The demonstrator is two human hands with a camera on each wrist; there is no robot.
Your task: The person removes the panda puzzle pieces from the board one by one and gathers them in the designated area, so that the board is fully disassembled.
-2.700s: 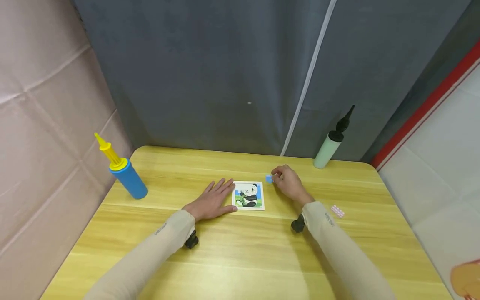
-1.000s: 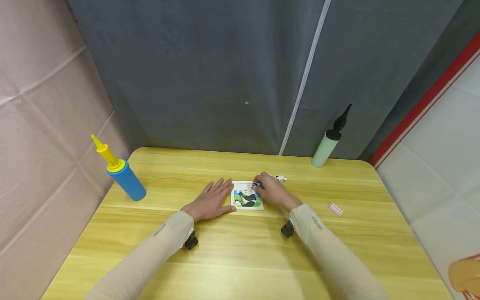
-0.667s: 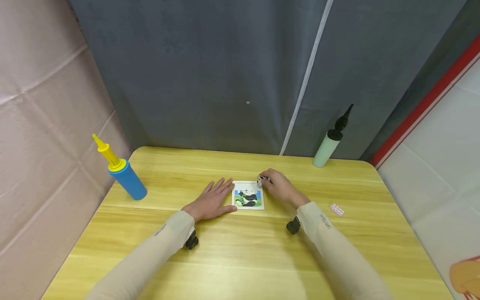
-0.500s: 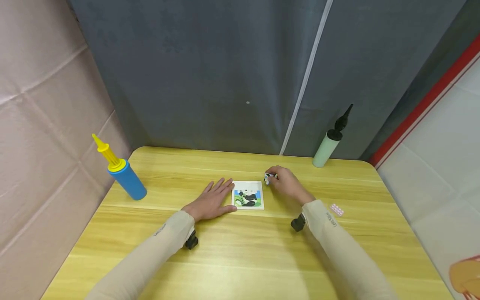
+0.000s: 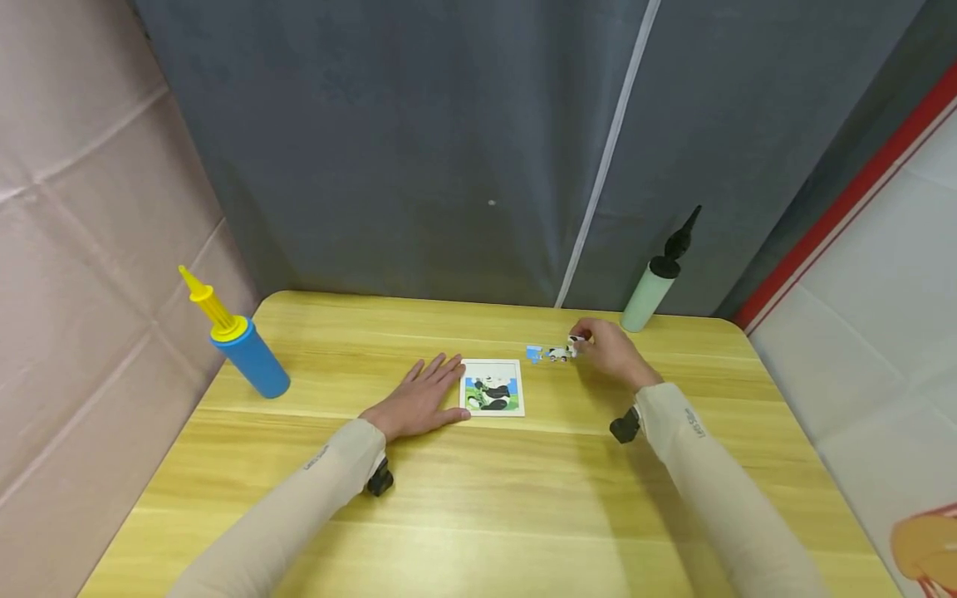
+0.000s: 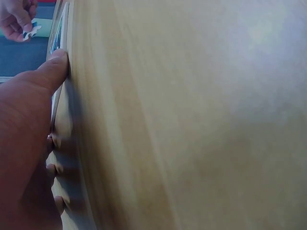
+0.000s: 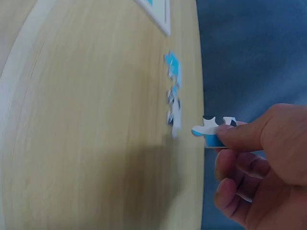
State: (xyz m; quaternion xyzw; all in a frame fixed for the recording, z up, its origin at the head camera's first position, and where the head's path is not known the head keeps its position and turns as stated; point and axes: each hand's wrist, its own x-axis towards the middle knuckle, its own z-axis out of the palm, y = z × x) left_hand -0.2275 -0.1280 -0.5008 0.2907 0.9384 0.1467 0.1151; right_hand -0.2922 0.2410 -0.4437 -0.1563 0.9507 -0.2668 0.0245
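Note:
My right hand (image 5: pixel 609 353) pinches a jigsaw piece (image 7: pixel 211 136) between thumb and index finger, above the table right of the puzzle. The piece is white, blue and black. Two loose jigsaw pieces lie left of it: a mostly blue piece (image 5: pixel 533 353) and a white-and-black piece (image 5: pixel 557 355). My left hand (image 5: pixel 419 403) lies flat with fingers spread, fingertips and thumb at the left edge of the puzzle tray (image 5: pixel 522 390). The panda picture (image 5: pixel 491 396) fills the tray's lower part; its upper strip is bare white. In the left wrist view, the thumb (image 6: pixel 55 67) presses at the tray's edge.
A blue pump with a yellow nozzle (image 5: pixel 257 361) stands at the table's left. At the back right stands a pale green pump with a black top (image 5: pixel 647 297). A grey curtain (image 5: pixel 419 166) hangs behind the table (image 5: pixel 478 498).
The right hand has lifted a panda piece from the tray's upper right corner and carried it right, past the loose pieces. The tray's top strip is now bare. The left hand stays put.

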